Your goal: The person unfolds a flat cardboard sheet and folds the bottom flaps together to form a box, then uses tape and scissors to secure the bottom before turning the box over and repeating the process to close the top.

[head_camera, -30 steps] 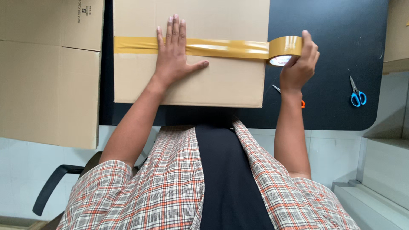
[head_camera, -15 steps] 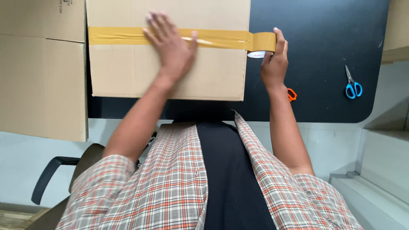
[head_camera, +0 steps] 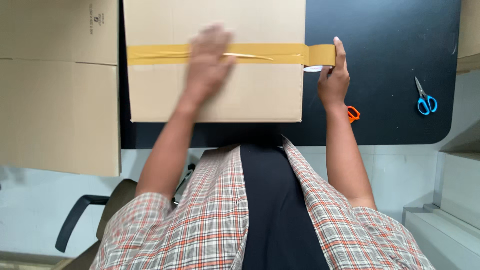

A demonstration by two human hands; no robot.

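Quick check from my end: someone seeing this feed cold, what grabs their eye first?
The cardboard box on the black table, with a tan tape strip running across its top. The left hand, blurred, lies flat on that strip, while the right hand holds the tape roll just past the box's right edge. Blue scissors lie far right.

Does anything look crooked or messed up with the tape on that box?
The brown tape strip runs straight across the cardboard box, but a raised wrinkle shows in it just right of the blurred left hand. The right hand holds the tape roll just past the box's right edge. Nothing looks spilled or damaged.
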